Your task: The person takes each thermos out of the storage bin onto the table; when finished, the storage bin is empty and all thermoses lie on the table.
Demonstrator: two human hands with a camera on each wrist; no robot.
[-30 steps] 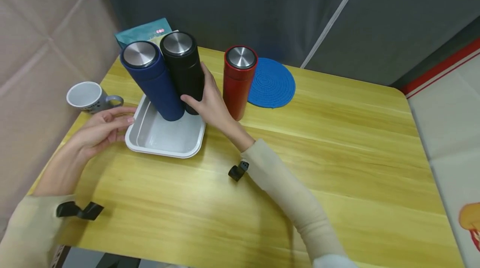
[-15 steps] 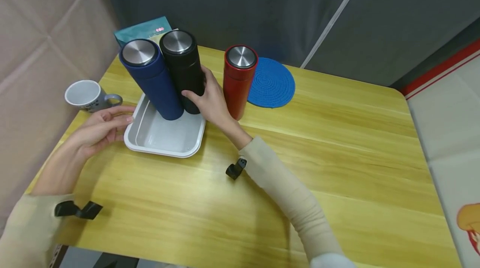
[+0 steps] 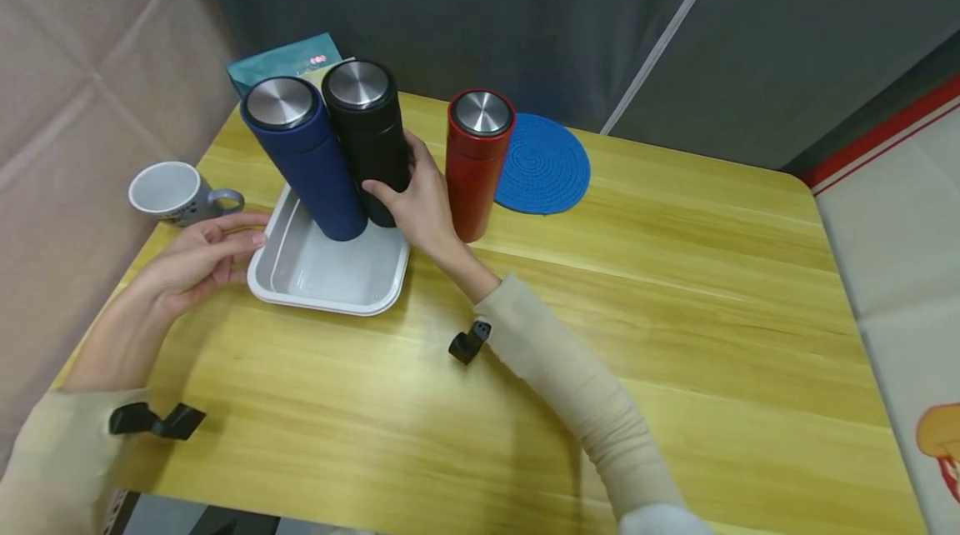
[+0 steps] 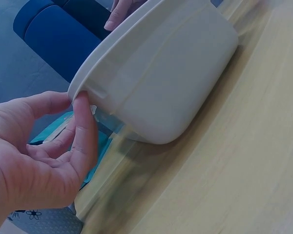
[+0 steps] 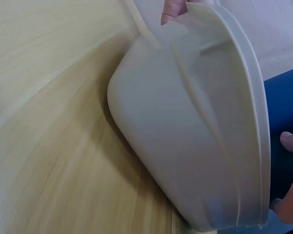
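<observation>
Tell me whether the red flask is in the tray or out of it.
Out. The red flask stands upright on the wooden table, right of the white tray, which holds only the blue and black flasks.

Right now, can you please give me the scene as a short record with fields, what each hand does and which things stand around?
left hand: fingertips touch the left rim of the white tray
right hand: grips the black flask
in tray: black flask and blue flask, both upright
beside tray: red flask on the wooden table
behind red flask: blue round mat
left of tray: grey mug
</observation>
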